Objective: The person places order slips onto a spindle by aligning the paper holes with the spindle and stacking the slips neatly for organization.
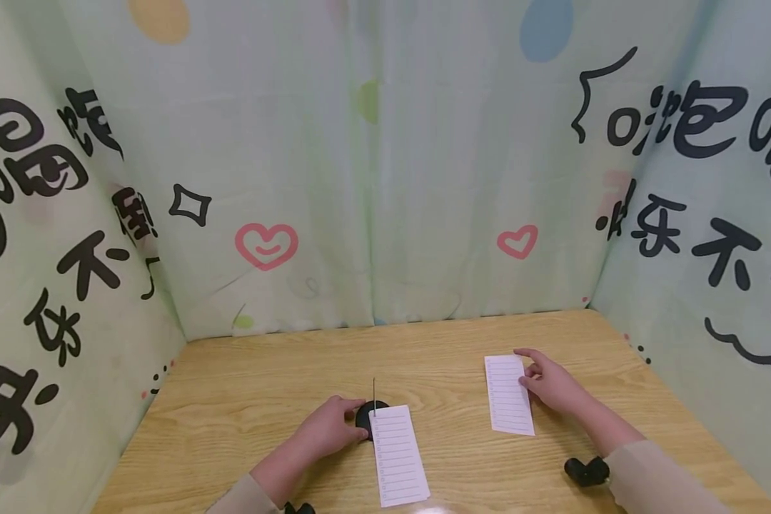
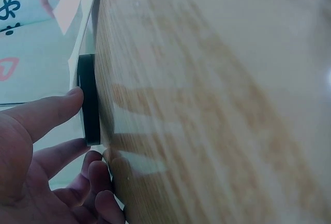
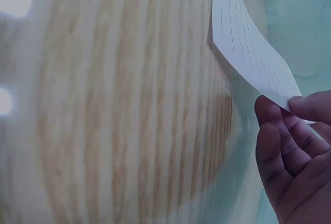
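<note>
A paper spike with a round black base (image 1: 363,420) and a thin upright needle (image 1: 374,391) stands on the table. My left hand (image 1: 324,430) grips the base at its left side, thumb and forefinger on its edge. A lined white paper slip (image 1: 401,457) overlaps the spike and extends toward the near edge; its lower corner shows a second sheet edge beneath. To the right, my right hand (image 1: 555,385) pinches the right edge of another lined slip (image 1: 509,396). In the right wrist view this slip (image 3: 251,48) bends upward toward the thumb.
The wooden table (image 1: 283,371) carries the spike and slips. Light printed curtains (image 1: 411,178) hang behind it and on both sides. A black wrist device (image 1: 587,471) sits at the right sleeve.
</note>
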A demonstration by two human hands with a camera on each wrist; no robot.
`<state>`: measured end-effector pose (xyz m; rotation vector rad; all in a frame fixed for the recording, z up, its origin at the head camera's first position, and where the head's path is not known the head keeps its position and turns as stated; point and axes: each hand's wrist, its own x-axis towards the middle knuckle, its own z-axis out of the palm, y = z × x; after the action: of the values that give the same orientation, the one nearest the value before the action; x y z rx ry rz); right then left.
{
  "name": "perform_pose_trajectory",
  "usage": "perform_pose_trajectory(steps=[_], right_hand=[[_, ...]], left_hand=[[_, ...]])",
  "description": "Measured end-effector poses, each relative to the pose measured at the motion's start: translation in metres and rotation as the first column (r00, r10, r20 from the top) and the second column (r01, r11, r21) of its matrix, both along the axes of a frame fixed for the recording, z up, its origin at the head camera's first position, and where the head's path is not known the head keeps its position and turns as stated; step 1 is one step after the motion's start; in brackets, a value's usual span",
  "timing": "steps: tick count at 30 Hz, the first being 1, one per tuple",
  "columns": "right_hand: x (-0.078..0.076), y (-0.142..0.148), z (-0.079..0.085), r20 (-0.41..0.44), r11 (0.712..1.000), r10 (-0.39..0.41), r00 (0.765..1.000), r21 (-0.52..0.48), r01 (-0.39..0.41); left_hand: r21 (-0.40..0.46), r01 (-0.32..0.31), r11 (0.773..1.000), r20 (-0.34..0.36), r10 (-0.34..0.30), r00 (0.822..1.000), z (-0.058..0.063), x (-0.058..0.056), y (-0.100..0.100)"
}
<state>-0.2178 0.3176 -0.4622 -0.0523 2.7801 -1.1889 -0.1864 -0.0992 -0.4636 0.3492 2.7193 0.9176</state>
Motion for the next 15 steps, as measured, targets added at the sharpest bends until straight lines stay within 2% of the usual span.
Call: perform_pose_trajectory(steps=[6,15], right_hand=[[0.005,-0.009,0.007,-0.034,0.993,0.039,0.999,-0.114,-0.043],[0.012,-0.032,0.018,-0.039,0.956,0.096,0.995,-0.276,-0.103]], left_hand=[[0.007,0.006,1.000,0.003,-0.006,1.000,-0.002,-0.002,-0.002],[0.006,0.004,1.000,0.025,-0.004,1.000,-0.003,-0.003,-0.002]])
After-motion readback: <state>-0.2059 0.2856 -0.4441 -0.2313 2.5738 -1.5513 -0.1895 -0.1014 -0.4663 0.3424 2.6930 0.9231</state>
